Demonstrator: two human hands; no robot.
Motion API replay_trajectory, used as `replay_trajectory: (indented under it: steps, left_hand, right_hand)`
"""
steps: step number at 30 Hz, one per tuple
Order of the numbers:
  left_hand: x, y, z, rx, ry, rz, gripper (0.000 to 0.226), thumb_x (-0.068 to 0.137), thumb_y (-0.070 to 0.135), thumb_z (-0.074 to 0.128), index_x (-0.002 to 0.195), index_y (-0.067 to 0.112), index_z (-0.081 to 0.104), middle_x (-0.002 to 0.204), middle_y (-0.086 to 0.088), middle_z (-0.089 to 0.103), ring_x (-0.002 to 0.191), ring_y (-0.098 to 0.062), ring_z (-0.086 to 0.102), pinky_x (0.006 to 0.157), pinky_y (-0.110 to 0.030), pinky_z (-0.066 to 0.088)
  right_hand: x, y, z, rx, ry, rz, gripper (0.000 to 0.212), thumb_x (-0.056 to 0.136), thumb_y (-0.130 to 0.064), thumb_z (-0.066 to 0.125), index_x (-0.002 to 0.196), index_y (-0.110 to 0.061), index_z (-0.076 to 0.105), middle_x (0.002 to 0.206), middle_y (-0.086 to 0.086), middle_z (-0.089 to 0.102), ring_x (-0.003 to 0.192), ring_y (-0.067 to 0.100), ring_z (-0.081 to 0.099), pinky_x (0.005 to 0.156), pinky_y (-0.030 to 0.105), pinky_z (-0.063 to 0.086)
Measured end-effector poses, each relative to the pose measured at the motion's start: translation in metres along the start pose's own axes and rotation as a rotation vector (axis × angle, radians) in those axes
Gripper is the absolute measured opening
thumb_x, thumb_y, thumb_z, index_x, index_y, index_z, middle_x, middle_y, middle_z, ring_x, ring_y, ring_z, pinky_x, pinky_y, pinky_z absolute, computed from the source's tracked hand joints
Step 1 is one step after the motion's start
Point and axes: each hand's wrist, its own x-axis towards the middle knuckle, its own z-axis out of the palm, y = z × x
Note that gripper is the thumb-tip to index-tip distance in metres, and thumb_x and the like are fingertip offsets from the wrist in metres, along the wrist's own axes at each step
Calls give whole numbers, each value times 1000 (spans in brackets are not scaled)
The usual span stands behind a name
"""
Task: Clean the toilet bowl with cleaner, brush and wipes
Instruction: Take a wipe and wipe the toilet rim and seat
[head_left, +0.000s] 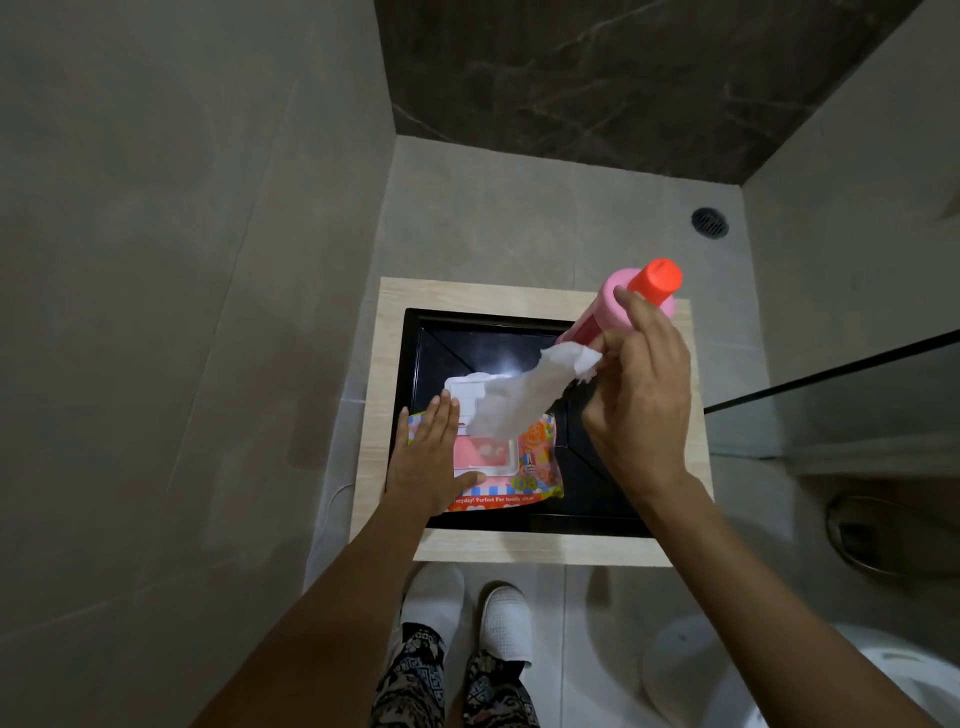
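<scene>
Your right hand (636, 395) fingers pinch the wipe (524, 397), stretched near-left to the pack (519, 467); your flat left hand (431, 457) pins it, fingers straight.

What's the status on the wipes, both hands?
Left hand flat on wipe pack. Right hand pinching wipe, half out. Pink bottle behind right hand.

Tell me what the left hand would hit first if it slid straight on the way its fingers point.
The left hand lies flat on the wipes pack, fingers pointing toward the far side. Sliding on, it would probably first meet the pack's raised white lid, then the black tray's far wall; depth is unclear.
</scene>
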Motion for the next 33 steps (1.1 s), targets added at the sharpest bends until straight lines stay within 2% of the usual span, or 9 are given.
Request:
replay_trajectory:
  steps: [5, 10, 14, 16, 19, 22, 24, 28, 33]
  left_hand:
    - [-2, -3, -3, -36, 21, 13, 99, 88, 69, 36, 149, 9, -15, 157, -7, -18, 146, -19, -14, 108, -42, -20]
    - [5, -17, -9, -23, 3, 25, 105, 85, 73, 37, 148, 11, -19, 157, -5, -22, 145, -17, -16, 112, -44, -15]
    - [8, -21, -14, 24, 12, 45, 107, 83, 74, 37, 148, 10, -20, 154, -4, -27, 145, -17, -17, 114, -46, -11]
    - [12, -22, -16, 22, 6, 57, 108, 81, 76, 33, 147, 10, -20, 153, -2, -29, 145, -17, -18, 114, -46, -12]
    - [20, -26, -19, 5, 14, 76, 106, 81, 77, 31, 148, 13, -20, 156, -3, -24, 145, -16, -18, 113, -45, -13]
    - [30, -26, -23, 28, 47, 102, 103, 77, 81, 12, 148, 13, -18, 157, -3, -22, 145, -15, -17, 112, -43, -15]
    - [37, -24, -25, 36, 62, 115, 106, 72, 84, 2, 149, 13, -16, 157, -3, -21, 145, -15, -17, 111, -42, -16]
    - [44, -18, -30, 42, 46, 131, 94, 86, 73, 21, 151, 13, -8, 158, -5, -17, 145, -16, -16, 116, -47, -11]
    - [40, -13, -33, -50, 81, 108, 87, 89, 69, 29, 152, 14, 8, 159, -4, -12, 146, -15, -13, 117, -46, -10]
  right_hand:
    - [4, -2, 1, -9, -143, -28, 21, 74, 4, 46, 88, -2, 60, 128, 19, 58, 123, 32, 50, 102, 39, 38]
    - [-23, 7, 11, -20, -305, -58, 22, 70, 2, 49, 89, 0, 61, 127, 19, 58, 117, 38, 54, 97, 50, 43]
    - [-66, 15, 23, -46, -470, -138, 25, 69, -7, 49, 88, -1, 63, 123, 23, 59, 111, 39, 55, 100, 42, 39]
    - [-92, 21, 29, -82, -573, -147, 20, 64, -2, 60, 84, -3, 62, 122, 23, 59, 112, 40, 56, 99, 42, 40]
    - [-124, 31, 37, -166, -695, -110, 28, 56, -4, 81, 80, -5, 65, 121, 22, 61, 114, 37, 57, 102, 42, 42]
    - [-141, 38, 38, -190, -752, -59, 30, 52, -4, 84, 78, -6, 69, 121, 21, 61, 114, 35, 57, 102, 40, 41]
    - [-144, 40, 36, -150, -753, -29, 26, 56, -5, 82, 78, -8, 68, 121, 20, 61, 114, 35, 57, 102, 40, 41]
    - [-135, 37, 30, 10, -617, 44, 10, 74, -11, 63, 82, -6, 62, 118, 17, 60, 108, 31, 56, 101, 40, 38]
    - [-107, 38, 43, 25, -465, 187, 26, 86, -21, 46, 90, -3, 65, 116, 15, 63, 107, 30, 58, 98, 38, 38]
